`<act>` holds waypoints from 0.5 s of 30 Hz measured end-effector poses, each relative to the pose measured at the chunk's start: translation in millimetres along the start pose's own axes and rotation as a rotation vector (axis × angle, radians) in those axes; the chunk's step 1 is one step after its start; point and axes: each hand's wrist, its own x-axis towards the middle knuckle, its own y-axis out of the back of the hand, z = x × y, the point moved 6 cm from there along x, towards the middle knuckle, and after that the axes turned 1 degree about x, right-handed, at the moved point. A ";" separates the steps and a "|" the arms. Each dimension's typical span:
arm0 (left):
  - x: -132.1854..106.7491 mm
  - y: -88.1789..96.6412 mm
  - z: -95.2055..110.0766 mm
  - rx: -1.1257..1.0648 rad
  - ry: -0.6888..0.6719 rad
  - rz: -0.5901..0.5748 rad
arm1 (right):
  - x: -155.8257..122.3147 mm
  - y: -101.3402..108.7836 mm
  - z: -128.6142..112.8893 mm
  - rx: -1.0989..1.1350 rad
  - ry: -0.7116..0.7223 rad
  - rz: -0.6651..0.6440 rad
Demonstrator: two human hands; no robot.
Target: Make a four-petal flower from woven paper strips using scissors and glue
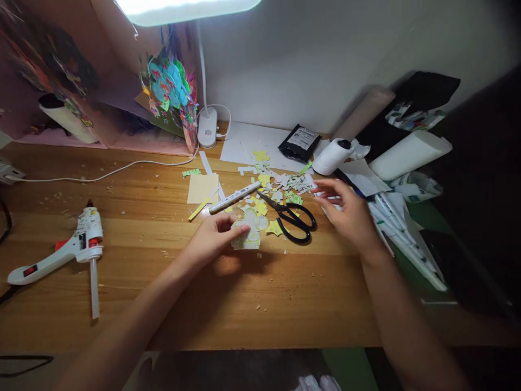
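My left hand (222,231) pinches a pale green paper cutout (252,224) with rounded, petal-like lobes between thumb and fingers, just above the table. My right hand (344,206) is to the right of the scissors, fingers curved and apart, beside a white piece of paper; whether it touches that paper is unclear. Between the hands lie black-handled scissors (291,214), blades pointing up and left. A white marker (235,197) rests behind my left hand. Yellow, green and white paper scraps (295,184) are scattered around, with a yellow star-shaped piece (275,227) by the scissors.
A glue gun (83,239) with a glue stick lies at the left. A cream paper square (202,189), a black packet (300,142) and a white roll (332,156) are farther back. Several markers (401,233) lie at the right. A lamp (187,10) hangs above.
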 end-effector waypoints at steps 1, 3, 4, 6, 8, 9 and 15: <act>0.0 -1.7 -1.1 0.006 -0.006 -0.005 | -6.1 -14.5 -6.1 0.019 0.004 -0.083; 0.5 -4.6 -3.4 0.021 -0.023 -0.011 | -21.3 -45.5 -10.7 0.187 -0.108 -0.290; 0.9 -6.0 -4.7 0.025 -0.029 -0.018 | -30.5 -60.9 -11.6 0.273 -0.182 -0.409; 1.9 -8.7 -6.9 0.019 -0.040 -0.043 | -47.2 -83.5 -13.4 0.383 -0.287 -0.568; 2.9 -10.9 -8.2 0.017 -0.053 -0.072 | -58.5 -96.3 -14.7 0.445 -0.337 -0.639; 3.4 -11.4 -8.6 0.024 -0.058 -0.080 | -61.8 -99.7 -15.1 0.467 -0.350 -0.645; 3.4 -13.2 -9.1 0.040 -0.078 -0.080 | -65.1 -100.8 -21.7 0.478 -0.323 -0.601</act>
